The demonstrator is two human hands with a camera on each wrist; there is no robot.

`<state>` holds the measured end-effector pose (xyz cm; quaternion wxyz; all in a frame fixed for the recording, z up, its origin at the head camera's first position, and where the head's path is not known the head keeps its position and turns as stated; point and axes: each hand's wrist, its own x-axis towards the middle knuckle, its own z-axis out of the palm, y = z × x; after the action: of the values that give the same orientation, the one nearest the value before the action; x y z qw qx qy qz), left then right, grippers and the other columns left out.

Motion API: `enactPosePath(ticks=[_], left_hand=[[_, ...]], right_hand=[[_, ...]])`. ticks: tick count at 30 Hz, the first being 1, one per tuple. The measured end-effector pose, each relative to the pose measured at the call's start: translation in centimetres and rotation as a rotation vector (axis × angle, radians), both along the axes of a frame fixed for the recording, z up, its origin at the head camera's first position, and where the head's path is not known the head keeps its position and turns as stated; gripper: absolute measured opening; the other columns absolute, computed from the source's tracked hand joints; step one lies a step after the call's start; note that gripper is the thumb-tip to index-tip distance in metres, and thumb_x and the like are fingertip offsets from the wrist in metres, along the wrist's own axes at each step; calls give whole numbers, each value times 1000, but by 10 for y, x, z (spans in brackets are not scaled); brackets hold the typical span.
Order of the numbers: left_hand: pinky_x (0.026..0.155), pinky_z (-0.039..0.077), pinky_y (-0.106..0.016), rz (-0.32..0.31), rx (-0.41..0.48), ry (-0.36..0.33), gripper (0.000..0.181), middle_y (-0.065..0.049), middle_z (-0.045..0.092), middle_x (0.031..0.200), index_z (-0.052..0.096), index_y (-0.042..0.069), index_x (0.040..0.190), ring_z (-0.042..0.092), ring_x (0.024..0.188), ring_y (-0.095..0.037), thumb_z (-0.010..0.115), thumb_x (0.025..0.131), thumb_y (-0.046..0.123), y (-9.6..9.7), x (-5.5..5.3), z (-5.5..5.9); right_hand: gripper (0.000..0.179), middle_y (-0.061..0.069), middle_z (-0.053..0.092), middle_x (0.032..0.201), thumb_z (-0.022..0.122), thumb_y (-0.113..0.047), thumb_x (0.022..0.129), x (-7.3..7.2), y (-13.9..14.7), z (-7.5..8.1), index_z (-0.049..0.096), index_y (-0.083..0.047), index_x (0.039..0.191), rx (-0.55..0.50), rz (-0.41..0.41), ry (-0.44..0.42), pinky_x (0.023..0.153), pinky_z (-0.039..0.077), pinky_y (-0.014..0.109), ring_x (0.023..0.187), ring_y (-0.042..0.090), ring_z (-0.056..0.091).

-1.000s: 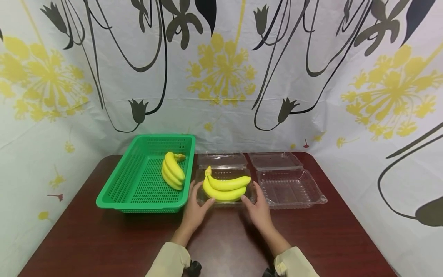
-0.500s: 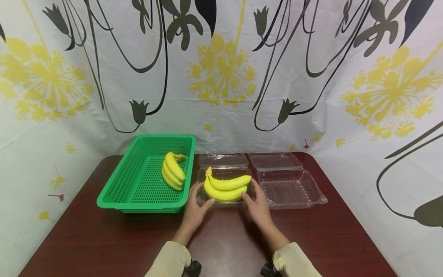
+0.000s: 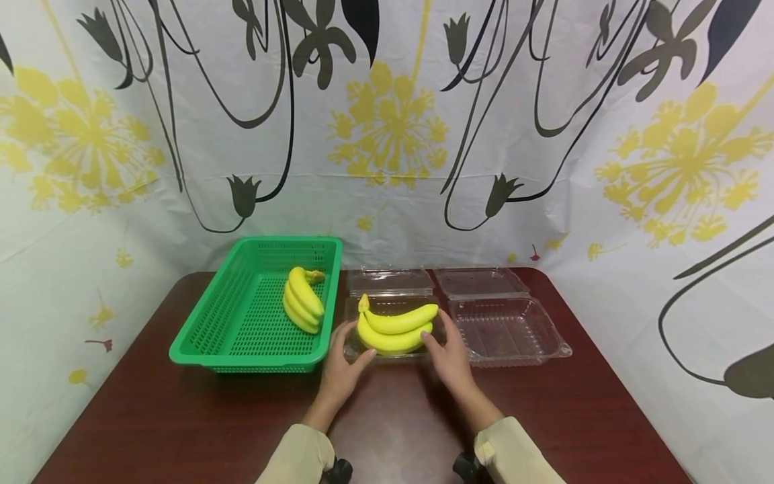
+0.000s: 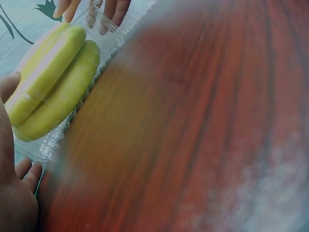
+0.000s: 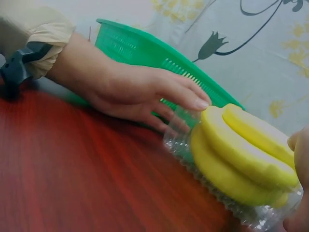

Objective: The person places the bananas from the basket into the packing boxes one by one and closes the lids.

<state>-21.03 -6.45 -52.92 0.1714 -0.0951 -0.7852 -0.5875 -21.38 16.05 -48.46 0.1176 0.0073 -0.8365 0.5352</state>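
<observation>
A bunch of yellow bananas (image 3: 396, 329) lies in the middle clear plastic clamshell box (image 3: 417, 301), whose lid is folded back; its stem points up-left. My left hand (image 3: 340, 366) stands at the box's left end. Its thumb touches the bananas, and its fingers lie fairly straight along the outside of the plastic, as the right wrist view shows. My right hand (image 3: 450, 359) is at the other end. Its thumb and forefinger pinch the banana tips; in the left wrist view the other right-hand fingers (image 4: 117, 10) are beyond the box wall.
To the left stands a green basket (image 3: 248, 359) with another bunch of bananas (image 3: 302, 300) inside. A second clear clamshell box (image 3: 508, 329) lies with its lid back on the right. The dark red table (image 3: 574, 417) meets a patterned cloth (image 3: 393, 222) behind.
My right hand has shifted slightly up and to the left, its thumb now higher on the banana tips. The banana tips have risen a little. The left hand has hardly moved.
</observation>
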Motion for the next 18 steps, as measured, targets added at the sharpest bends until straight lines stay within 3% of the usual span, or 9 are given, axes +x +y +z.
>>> enactPosePath(ticks=[8, 13, 18], left_hand=[[107, 32, -48, -12, 19, -9, 68, -10, 41, 144, 45, 10, 141, 38, 133, -27, 78, 83, 24, -2, 0, 0], [107, 32, -51, -27, 66, -32, 70, -11, 42, 143, 43, 11, 142, 39, 132, -30, 79, 82, 21, -2, 2, 3], [106, 32, -54, -34, 93, -51, 70, -13, 44, 142, 42, 13, 142, 40, 132, -32, 79, 82, 21, -4, 2, 2]], right_hand=[[66, 15, 29, 155, 57, -29, 99, -14, -1, 18, 26, -9, 154, -46, 6, -107, 107, 31, 54, 139, 34, 29], [70, 16, 26, 156, 56, -33, 99, -27, 2, 23, 23, -10, 155, -68, 37, -182, 100, 39, 54, 133, 37, 37], [77, 20, 22, 156, 58, -32, 97, -40, 5, 29, 14, -9, 156, 3, 106, -207, 100, 38, 55, 132, 40, 37]])
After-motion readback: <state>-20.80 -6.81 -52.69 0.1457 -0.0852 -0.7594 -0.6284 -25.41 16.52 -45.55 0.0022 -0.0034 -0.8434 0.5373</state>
